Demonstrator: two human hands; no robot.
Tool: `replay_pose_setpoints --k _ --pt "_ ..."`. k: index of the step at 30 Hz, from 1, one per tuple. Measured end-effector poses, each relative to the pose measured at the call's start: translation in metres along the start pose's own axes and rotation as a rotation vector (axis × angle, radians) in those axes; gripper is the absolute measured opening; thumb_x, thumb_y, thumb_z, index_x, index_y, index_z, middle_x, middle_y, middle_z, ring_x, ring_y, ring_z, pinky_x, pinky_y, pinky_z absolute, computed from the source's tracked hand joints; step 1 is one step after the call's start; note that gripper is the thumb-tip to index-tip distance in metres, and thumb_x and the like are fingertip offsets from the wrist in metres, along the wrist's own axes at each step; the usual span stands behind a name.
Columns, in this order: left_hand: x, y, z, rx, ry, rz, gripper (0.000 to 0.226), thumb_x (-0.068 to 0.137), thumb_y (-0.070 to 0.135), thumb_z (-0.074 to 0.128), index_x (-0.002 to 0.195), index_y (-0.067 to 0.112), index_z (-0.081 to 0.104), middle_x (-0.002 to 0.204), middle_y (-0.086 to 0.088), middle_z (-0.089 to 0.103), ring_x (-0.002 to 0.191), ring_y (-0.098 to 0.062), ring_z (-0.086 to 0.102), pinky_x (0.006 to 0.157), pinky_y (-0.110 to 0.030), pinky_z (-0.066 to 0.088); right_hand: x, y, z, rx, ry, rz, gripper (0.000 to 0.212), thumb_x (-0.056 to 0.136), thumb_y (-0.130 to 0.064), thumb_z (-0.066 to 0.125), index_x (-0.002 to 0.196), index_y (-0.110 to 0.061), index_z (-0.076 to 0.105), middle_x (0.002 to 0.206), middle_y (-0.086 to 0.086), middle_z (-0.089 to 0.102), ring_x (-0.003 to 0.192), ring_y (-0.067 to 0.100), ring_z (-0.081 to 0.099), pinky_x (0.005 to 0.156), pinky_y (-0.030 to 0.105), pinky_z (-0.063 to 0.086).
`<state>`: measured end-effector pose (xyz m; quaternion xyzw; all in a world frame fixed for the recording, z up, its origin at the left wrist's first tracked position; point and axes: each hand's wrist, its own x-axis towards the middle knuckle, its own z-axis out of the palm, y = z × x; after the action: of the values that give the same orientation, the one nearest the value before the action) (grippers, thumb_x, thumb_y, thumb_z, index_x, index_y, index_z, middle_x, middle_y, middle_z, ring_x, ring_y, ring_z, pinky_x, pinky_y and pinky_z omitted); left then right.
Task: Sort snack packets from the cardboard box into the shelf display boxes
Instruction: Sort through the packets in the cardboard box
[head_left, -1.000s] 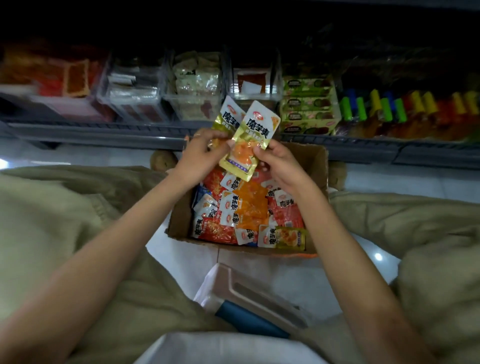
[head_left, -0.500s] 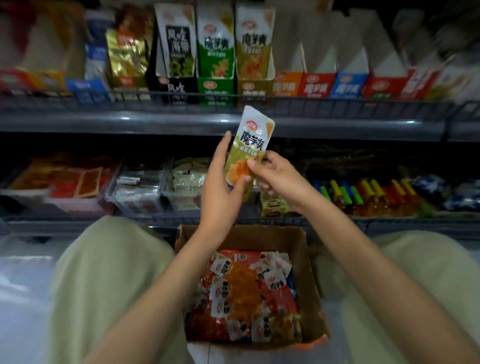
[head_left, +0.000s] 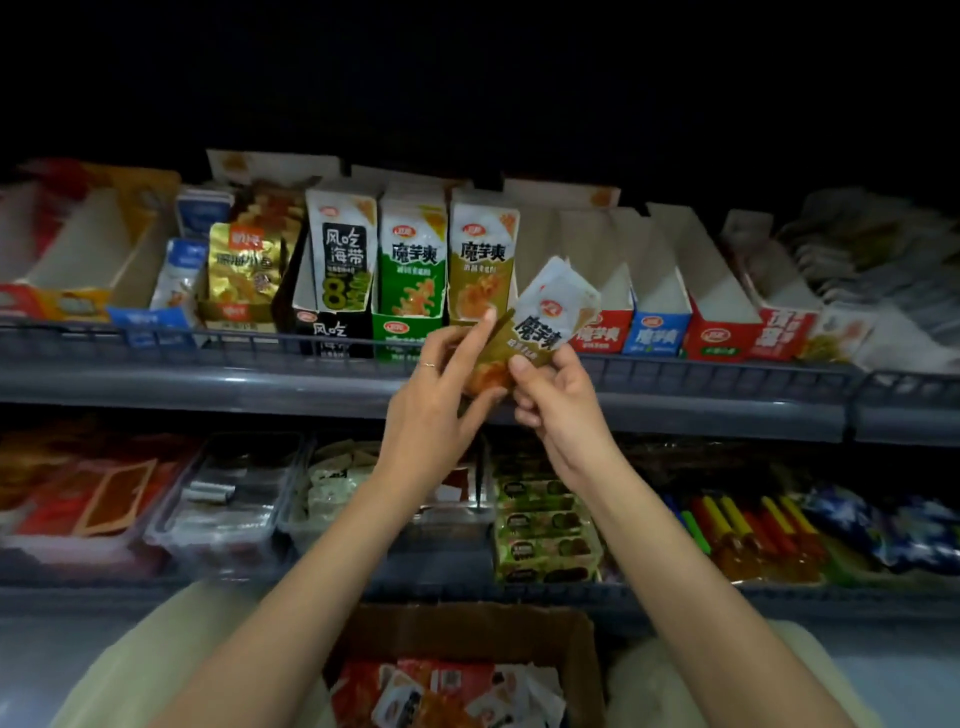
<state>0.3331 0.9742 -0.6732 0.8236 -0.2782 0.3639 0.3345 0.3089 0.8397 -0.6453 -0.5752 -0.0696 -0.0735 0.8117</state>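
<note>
a long grey metal upper shelf (head_left: 208, 384) with a low wire front rail (head_left: 156, 338) runs across the dim scene, a second grey lower shelf (head_left: 104, 590) beneath it. above is black, unlit space. pale glossy floor (head_left: 36, 670) shows at bottom left.

The snack packet (head_left: 535, 332) is olive-yellow with a white top, black characters and a small red logo. Along the grey shelf (head_left: 208, 379) front edge stand a black display box (head_left: 332, 330), a green display box (head_left: 402, 330), a red display box (head_left: 605, 335) and a blue display box (head_left: 654, 335). The brown cardboard box (head_left: 467, 629) holds red, orange and white loose packets (head_left: 415, 686).
</note>
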Motion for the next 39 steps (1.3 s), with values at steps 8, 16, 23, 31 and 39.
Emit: replay_pose_setpoints --k 8,16,23,31,39 --pt "0.030 -0.028 0.000 0.212 0.089 0.040 0.064 0.093 0.032 0.049 0.148 0.012 0.022 0.145 -0.005 0.026 0.131 -0.021 0.031 0.108 -0.034 0.022 0.050 -0.037 0.015 -0.159 0.073 -0.324 0.015 0.095 -0.011 0.052 0.102 -0.023 0.049 0.083 -0.010 0.061 0.056 -0.004 0.053 0.046 0.013 0.038" --pt "0.032 -0.052 0.008 0.428 -0.165 0.022 0.052 0.091 0.042 0.033 0.132 0.013 0.049 0.150 -0.007 0.036 0.142 -0.020 0.025 0.110 -0.044 0.011 0.113 -0.028 0.011 -0.408 0.040 -0.482 0.024 0.090 0.000 0.057 0.098 -0.022 0.051 0.093 -0.007 0.064 0.083 -0.004 0.064 0.071 0.013 0.049" --pt "0.036 -0.054 0.011 0.409 -0.142 0.015 0.039 0.090 0.040 0.037 0.120 0.018 0.050 0.144 -0.004 0.044 0.138 -0.019 0.032 0.109 -0.040 0.013 0.130 -0.015 0.011 -0.778 -0.040 -0.467 0.059 0.083 0.002 0.064 0.131 -0.020 0.036 0.110 -0.013 0.056 0.081 -0.007 0.058 0.062 0.008 0.046" --pt "0.037 -0.051 0.021 0.418 -0.095 -0.002 0.036 0.089 0.038 0.041 0.116 0.016 0.052 0.139 -0.005 0.048 0.133 -0.019 0.037 0.105 -0.043 0.019 0.135 -0.037 0.015 -1.302 -0.074 -0.582 0.082 0.081 -0.012 0.070 0.146 -0.030 0.023 0.145 -0.004 0.037 0.107 0.006 0.053 0.084 0.030 0.052" --pt "0.036 -0.050 0.023 0.400 -0.064 0.005 0.034 0.090 0.036 0.043 0.116 0.015 0.050 0.139 -0.005 0.047 0.131 -0.020 0.041 0.104 -0.044 0.023 0.144 -0.031 0.009 -1.484 0.085 -0.616 0.065 0.084 -0.021 0.069 0.138 -0.026 0.034 0.130 0.004 0.044 0.098 0.024 0.059 0.065 0.028 0.038"
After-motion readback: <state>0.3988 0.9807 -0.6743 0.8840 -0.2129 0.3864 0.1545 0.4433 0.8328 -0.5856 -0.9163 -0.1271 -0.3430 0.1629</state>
